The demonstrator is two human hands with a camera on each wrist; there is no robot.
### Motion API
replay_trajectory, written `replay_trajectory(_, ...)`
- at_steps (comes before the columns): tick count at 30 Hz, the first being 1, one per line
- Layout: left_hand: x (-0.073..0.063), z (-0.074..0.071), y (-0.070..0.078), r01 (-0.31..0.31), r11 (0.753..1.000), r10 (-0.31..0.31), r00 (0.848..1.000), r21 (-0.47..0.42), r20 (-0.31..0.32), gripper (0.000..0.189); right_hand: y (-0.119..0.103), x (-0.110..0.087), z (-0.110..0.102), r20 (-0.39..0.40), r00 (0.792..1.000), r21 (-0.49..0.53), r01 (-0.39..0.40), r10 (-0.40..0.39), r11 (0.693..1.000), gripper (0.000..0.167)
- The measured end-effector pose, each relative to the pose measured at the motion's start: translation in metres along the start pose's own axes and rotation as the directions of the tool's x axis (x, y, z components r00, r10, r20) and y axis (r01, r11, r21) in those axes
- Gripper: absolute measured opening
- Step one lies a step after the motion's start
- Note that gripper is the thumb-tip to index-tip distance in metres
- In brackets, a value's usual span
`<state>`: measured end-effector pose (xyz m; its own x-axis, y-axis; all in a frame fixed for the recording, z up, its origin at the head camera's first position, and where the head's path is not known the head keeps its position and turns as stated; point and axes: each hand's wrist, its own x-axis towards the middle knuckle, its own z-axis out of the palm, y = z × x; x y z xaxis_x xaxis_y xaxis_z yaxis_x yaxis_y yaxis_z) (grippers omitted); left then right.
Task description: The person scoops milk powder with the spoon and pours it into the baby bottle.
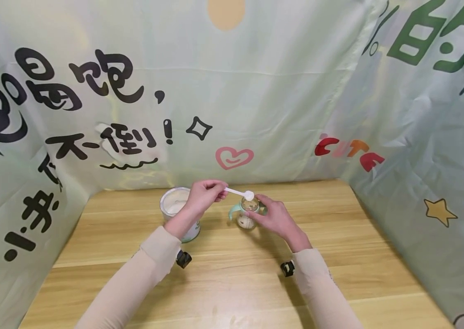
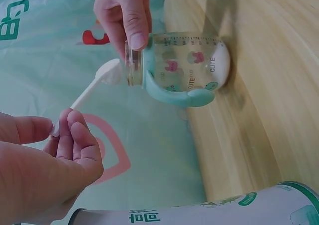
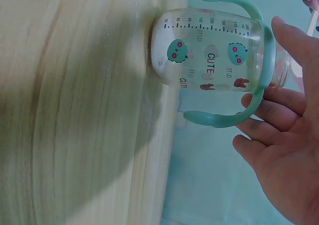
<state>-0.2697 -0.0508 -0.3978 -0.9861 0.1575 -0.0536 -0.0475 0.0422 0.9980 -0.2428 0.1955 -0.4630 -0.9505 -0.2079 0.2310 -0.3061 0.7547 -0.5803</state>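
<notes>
Clock centred on baby bottle (image 1: 246,222), head view. Nine o'clock: white-and-green powder can (image 1: 192,233), upright on wood-grain tabletop (image 1: 232,274). Ten o'clock: left hand (image 1: 204,196), thumb and fingers pinching the handle end of a white measuring scoop (image 1: 246,194). Twelve o'clock: scoop bowl, loaded with white powder (image 2: 110,68), just above bottle mouth. Centre: clear graduated baby bottle, mint-green handles (image 2: 179,98), upright on tabletop, powder at bottom. Three o'clock: right hand (image 1: 276,219), thumb and fingers gripping round bottle neck.

The left wrist view's bottom edge cuts off part of the can (image 2: 199,215).
</notes>
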Motion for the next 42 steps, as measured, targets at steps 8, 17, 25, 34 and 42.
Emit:
replay_trajectory(8, -0.002, 0.001, -0.002, -0.036, 0.998, 0.036, 0.999, 0.044, 0.005, 0.02, -0.001, 0.001, 0.001, 0.012, 1.0, -0.005, -0.011, 0.011, 1.0, 0.072)
replay_trajectory(17, -0.004, -0.001, -0.006, -0.063, 0.989, 0.061, 0.998, 0.134, 0.02, 0.018, 0.0, 0.001, 0.0, 0.028, 0.999, 0.002, -0.026, 0.026, 1.0, 0.073)
replay_trajectory(25, -0.006, -0.003, -0.01, -0.127, 0.957, 0.119, 0.992, 0.262, 0.048, 0.017, -0.001, 0.0, 0.001, 0.034, 0.999, 0.008, -0.034, 0.034, 0.999, 0.073)
replay_trajectory(34, -0.008, -0.003, -0.012, -0.221, 0.913, 0.203, 0.975, 0.344, 0.086, 0.018, -0.001, -0.001, 0.0, 0.034, 0.999, 0.008, -0.031, 0.031, 0.999, 0.074)
replay_trajectory(42, -0.007, -0.003, -0.015, -0.302, 0.872, 0.284, 0.953, 0.386, 0.103, 0.015, 0.0, -0.002, 0.001, 0.025, 0.999, 0.013, -0.033, 0.033, 0.999, 0.075)
